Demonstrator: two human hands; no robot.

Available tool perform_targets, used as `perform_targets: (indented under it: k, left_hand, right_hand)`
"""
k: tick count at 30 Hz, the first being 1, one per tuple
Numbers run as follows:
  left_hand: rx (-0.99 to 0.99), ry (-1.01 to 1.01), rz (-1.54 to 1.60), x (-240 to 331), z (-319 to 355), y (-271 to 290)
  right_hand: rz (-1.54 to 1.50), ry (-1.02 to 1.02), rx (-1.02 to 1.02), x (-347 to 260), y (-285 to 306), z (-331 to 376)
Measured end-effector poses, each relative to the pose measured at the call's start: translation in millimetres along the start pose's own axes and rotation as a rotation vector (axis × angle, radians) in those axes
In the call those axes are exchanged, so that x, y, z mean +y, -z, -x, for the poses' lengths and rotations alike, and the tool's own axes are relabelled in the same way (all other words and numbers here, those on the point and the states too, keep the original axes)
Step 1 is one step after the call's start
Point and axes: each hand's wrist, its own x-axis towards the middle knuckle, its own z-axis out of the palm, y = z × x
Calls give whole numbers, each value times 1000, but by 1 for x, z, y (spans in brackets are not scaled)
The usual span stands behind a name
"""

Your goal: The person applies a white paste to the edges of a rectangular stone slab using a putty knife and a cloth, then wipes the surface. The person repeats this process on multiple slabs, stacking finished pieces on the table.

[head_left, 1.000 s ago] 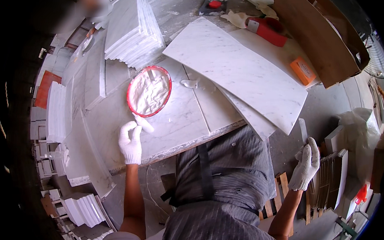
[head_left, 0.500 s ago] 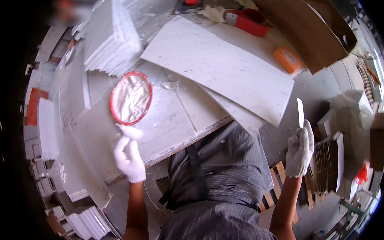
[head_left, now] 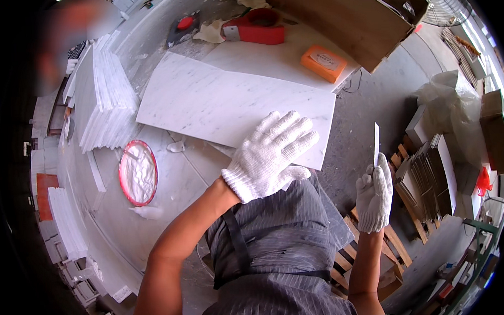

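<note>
A white knitted glove covers each of my hands. My left hand (head_left: 273,152) lies flat across the near right part of a white, grey-veined stone slab (head_left: 205,103), its fingers spread. To the right of the slab, my right hand (head_left: 374,202) grips a thin, pale flat blade (head_left: 377,139) that points upward; its handle end is hidden in the fingers. A red-rimmed oval bowl (head_left: 120,176) of thick white paste (head_left: 138,178) stands left of the slab. Beside the bowl are a white smear (head_left: 147,212) and a small whitish scrap (head_left: 175,146).
Stacked slabs (head_left: 106,93) stand at the far left. Behind the slab are a red tool (head_left: 267,36), an orange box (head_left: 323,62) and a long cardboard box (head_left: 341,21). Flat cartons (head_left: 427,168) sit on the right. A blurred person (head_left: 78,24) is at upper left.
My left hand has moved right, from beside the bowl onto the slab, and spread flat. My right hand still holds the blade upright. The view has shifted, moving the table things leftward.
</note>
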Motion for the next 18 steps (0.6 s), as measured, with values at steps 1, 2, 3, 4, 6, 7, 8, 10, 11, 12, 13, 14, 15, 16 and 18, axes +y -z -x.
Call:
perform_targets:
  k: [1,2,3,4,6,7,8,10,11,12,13,14,15,16,18]
  left_hand:
    - [-49,-6,-15,-1,-5,-5]
    - [-97,-10,-32,-2,-9,-7]
    - [-139,-25,-50,1,-11,-10]
    - [-127,-62,-62,4,-9,-16]
    - [-185,-122,25,13,-5,-15]
    - [-224,-138,64,16,-5,-11]
    - [-254,-142,65,16,-4,-8]
    - [-101,-90,80,1,-1,-13]
    - [-108,-54,47,-2,-2,-14]
    - [-113,-17,15,-4,-5,-13]
    - [-117,20,-18,-4,-8,-12]
    - [-145,-27,26,2,-8,-13]
    - [-171,-67,68,14,-5,-17]
    - [-197,-114,110,26,-3,-20]
    - [-195,-193,277,46,3,-17]
  right_hand:
    - [-4,-14,14,-1,4,-1]
    - [-8,-29,26,-1,6,-2]
    - [-5,-38,37,-2,10,-3]
    - [-4,-41,51,-2,11,-4]
    - [-3,-50,73,-2,13,-8]
    - [-14,-55,43,-2,16,-11]
    - [-11,-59,36,-2,18,-14]
    - [-4,-65,18,1,18,-18]
    - [15,-72,20,2,16,-20]
    - [36,-78,19,3,13,-23]
    - [84,-68,0,4,7,-25]
    - [131,-82,-2,4,1,-24]
    - [230,-77,-23,4,-5,-26]
    - [326,-67,-39,4,-8,-28]
    - [512,-77,-92,0,-18,-30]
